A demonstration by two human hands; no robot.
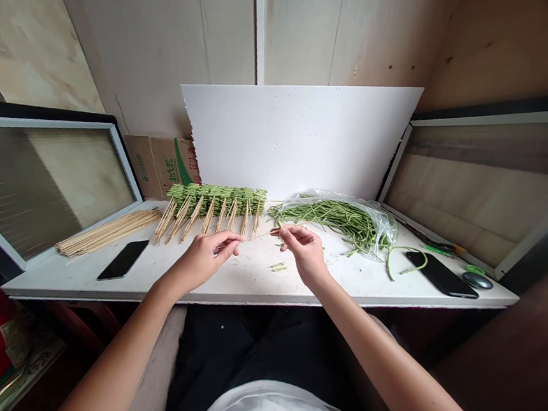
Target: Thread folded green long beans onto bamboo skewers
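A bamboo skewer [257,235] is pinched at its two ends by the fingertips of the left hand [204,260] and the right hand [304,253], and is held just above a white table [248,283], on which skewered long beans [217,200] are laid.

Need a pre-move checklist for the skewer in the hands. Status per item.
1. Bamboo skewer held between left hand and right hand: ok.
2. Bean threaded on that skewer: cannot tell.
3. Spare supply, bundle of bare skewers on the tabletop: ok.
4. Long beans available in the open plastic bag: ok.
5. Cut bean pieces off the skewers, loose on the tabletop: not ok.
6. Left hand clear of the skewered bean row: cannot tell.
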